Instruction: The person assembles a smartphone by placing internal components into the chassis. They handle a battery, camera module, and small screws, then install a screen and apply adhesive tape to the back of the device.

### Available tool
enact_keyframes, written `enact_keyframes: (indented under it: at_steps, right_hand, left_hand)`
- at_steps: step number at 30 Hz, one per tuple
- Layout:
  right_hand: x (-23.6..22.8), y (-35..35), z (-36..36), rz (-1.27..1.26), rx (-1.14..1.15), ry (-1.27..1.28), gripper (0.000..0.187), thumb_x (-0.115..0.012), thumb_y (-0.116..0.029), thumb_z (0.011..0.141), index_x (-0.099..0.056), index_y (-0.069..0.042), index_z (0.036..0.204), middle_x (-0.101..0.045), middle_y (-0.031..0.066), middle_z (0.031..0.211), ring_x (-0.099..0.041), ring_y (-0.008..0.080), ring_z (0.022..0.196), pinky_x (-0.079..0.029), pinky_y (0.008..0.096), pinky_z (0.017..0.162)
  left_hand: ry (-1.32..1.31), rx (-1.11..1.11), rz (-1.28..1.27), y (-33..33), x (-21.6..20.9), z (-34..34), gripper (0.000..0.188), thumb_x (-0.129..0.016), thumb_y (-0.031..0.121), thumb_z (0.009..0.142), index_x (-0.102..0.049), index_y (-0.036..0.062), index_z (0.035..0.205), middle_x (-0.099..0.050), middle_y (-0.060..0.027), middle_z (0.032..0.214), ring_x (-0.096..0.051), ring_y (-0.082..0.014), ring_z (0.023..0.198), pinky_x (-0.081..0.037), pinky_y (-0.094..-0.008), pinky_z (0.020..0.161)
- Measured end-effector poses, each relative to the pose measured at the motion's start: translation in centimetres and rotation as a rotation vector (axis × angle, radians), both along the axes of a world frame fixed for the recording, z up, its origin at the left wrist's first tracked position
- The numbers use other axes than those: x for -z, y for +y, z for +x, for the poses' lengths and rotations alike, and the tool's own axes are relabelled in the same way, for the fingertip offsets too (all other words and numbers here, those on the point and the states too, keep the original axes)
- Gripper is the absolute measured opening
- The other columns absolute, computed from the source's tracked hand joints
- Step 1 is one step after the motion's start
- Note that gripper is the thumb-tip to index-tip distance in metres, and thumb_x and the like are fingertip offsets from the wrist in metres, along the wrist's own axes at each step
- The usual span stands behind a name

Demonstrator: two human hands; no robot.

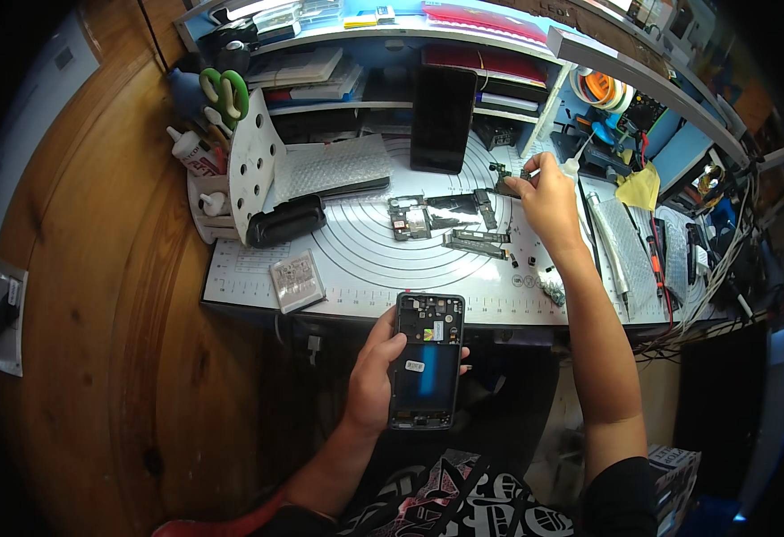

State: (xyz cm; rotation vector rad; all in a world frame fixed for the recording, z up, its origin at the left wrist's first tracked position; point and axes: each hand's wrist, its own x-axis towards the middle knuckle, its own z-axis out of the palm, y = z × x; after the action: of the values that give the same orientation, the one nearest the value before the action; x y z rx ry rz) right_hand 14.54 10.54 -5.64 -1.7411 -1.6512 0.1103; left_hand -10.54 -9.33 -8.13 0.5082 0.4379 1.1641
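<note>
The left hand [374, 371] had its grip closed around a black rectangular phone frame [417, 392], exposed circuitry at its far end and a small white label mid-length. The frame was held upright below the near edge of the tabletop [356, 273], a white surface printed with dark concentric rings.

The right hand [551, 201] was extended to the far right, thumb and fingertips drawn together at a small dark-green circuit board [503, 186]. Whether this grip grasped the board or merely touched it could not be told.

Left of the board lay a dark-and-silver phone subassembly [410, 219]; just nearer lay narrow black strip-shaped parts [475, 243]. A black slab-shaped smartphone [444, 121] stood upright at the far centre. To the left were an elongated black case [286, 222], a clear bubble-wrap sheet [334, 165] and a white organizer with round holes [265, 170].
</note>
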Motion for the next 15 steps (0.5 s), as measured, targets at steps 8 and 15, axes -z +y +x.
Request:
enact_keyframes:
  at_steps: [8, 15]
  right_hand:
    - [-4.2, -6.2, -1.5, 0.101, -0.167, 0.403, 0.020, -0.077, -0.007, 0.091, -0.062, 0.000, 0.101, -0.068, 0.0045, 0.071, -0.061, 0.0064, 0.064, -0.046, 0.0239, 0.058]
    - [-4.9, -16.3, -3.9, -0.442, -0.447, 0.950, 0.023, -0.074, -0.005, 0.095, -0.059, 0.000, 0.111, -0.073, 0.0066, 0.085, -0.068, 0.0061, 0.078, -0.049, 0.0179, 0.065]
  left_hand:
    - [0.036, 0.009, 0.006, 0.0, -0.5, 0.5, 0.056, -0.034, 0.019, 0.101, -0.029, -0.0070, 0.151, -0.055, -0.0293, 0.136, -0.065, -0.0424, 0.116, -0.056, -0.0549, 0.100]
    - [0.012, 0.040, -0.021, -0.1, -0.7, 1.3, 0.056, -0.035, 0.022, 0.101, -0.032, -0.0049, 0.150, -0.057, -0.0279, 0.136, -0.066, -0.0403, 0.116, -0.057, -0.0528, 0.099]
